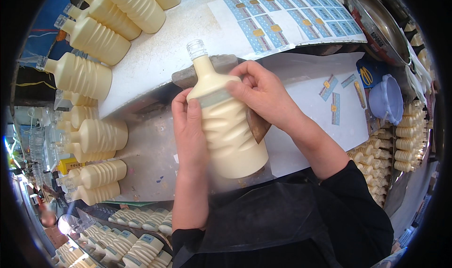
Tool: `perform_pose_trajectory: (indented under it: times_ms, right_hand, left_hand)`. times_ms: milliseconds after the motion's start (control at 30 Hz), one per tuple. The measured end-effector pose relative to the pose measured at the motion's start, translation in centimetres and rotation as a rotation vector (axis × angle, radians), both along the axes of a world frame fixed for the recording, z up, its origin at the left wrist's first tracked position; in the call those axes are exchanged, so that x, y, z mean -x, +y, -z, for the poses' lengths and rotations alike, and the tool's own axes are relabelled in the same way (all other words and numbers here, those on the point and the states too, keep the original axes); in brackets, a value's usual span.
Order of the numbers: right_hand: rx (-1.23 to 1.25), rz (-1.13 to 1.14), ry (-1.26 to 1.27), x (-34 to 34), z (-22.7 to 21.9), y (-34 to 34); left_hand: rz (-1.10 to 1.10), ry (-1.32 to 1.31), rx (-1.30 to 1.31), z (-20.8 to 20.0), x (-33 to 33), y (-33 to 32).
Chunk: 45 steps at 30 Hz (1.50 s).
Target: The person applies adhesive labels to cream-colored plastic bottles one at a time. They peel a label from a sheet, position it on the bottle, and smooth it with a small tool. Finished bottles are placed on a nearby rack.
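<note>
A large cream-coloured bottle (230, 131) with a clear threaded neck and wavy ridges leans in front of me, its neck pointing away. Across its upper body runs a pale grey-green label strip (214, 98). My left hand (188, 117) grips the bottle's left side, thumb by the strip's left end. On the other side my right hand (261, 91) has its thumb pressed on the strip's right end, fingers curled behind. Below that hand a brown flat pointed piece (258, 127) shows against the bottle; whether the hand holds it, I cannot tell. Behind the neck lies a grey block (181, 76).
Several cream bottles (96, 42) stand along the left. Printed blue label sheets (282, 14) lie on the white board. Loose labels (335, 108) rest at right, near a lavender bucket (385, 98), yellow-handled scissors (365, 75) and a metal basin (376, 21). More bottles (141, 247) fill the lower left.
</note>
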State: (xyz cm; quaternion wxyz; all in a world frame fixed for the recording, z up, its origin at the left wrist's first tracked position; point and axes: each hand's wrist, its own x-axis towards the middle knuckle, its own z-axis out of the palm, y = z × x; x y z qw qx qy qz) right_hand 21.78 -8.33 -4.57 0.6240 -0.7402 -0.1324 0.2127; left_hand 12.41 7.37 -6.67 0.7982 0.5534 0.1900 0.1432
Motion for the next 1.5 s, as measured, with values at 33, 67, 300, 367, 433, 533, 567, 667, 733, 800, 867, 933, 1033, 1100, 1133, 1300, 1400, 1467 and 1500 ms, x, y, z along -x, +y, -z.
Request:
perform_pose_trajectory:
  times_ms: [33,67,300,367,433,533,567,667,733,800,867,933,1033,1100,1133,1300,1400,1467,1500]
  right_hand:
    - [-0.002,-0.001,0.001,0.0,0.1,0.0]
    - [-0.004,-0.003,0.001,0.0,0.1,-0.1]
    - [-0.093,0.003,0.069,-0.1,0.2,-0.2]
    - [-0.274,0.032,0.17,-0.3,0.9,-0.4]
    - [-0.202,0.035,0.148,-0.1,0.5,-1.3]
    - [-0.224,0.029,0.122,1.5,0.7,-2.2]
    - [-0.253,0.025,0.114,2.1,0.9,-2.4]
    - [-0.173,0.018,-0.027,3.4,0.7,-2.8]
    - [-0.136,0.023,-0.094,3.8,0.4,-2.7]
    - [-0.059,-0.003,-0.13,3.8,0.1,-2.9]
    - [-0.007,-0.002,-0.174,3.9,0.0,-3.0]
    - [0.015,0.008,-0.229,4.0,0.1,-2.6]
    - [-0.068,0.041,-0.104,3.7,1.0,-2.6]
    - [-0.091,0.044,-0.045,3.4,1.1,-2.7]
    - [-0.094,0.043,-0.022,3.3,0.8,-2.7]
    - [-0.087,0.028,0.004,1.9,-0.7,-2.4]
    - [-0.087,-0.058,-0.023,0.5,0.2,-1.6]
    - [-0.098,-0.058,0.003,0.1,0.8,-1.2]
    - [-0.082,-0.06,0.033,0.0,0.8,-0.9]
  left_hand:
    - [-0.002,0.004,-0.002,0.0,0.0,0.0]
    - [-0.005,0.007,-0.004,-0.1,0.0,-0.1]
    - [0.001,0.025,-0.017,-0.4,-0.1,-0.1]
    - [0.017,0.027,-0.027,-0.4,0.1,0.0]
    - [0.008,0.06,-0.077,-1.1,0.7,-0.4]
    - [0.048,0.053,-0.203,-1.0,2.0,-1.1]
    - [0.07,0.041,-0.254,-0.7,2.3,-1.2]
    - [0.078,0.039,-0.284,-0.1,2.7,-1.3]
    - [0.114,0.024,-0.238,-0.3,2.6,-1.3]
    - [0.152,-0.016,-0.205,-0.2,2.6,-1.1]
    - [0.191,-0.081,-0.185,0.2,2.7,-0.8]
    - [0.145,-0.028,-0.176,-0.2,2.6,-0.9]
    - [0.075,0.045,-0.246,-0.8,2.6,-1.6]
    - [0.059,0.08,-0.287,-1.3,2.7,-1.8]
    - [0.067,0.09,-0.29,-1.5,2.7,-1.7]
    - [-0.041,0.062,-0.347,-0.6,2.4,-0.6]
    - [-0.015,0.045,-0.061,-2.0,1.5,0.3]
    - [0.012,0.02,0.013,-1.3,0.6,0.6]
    - [0.021,0.019,0.011,-0.6,0.3,0.7]
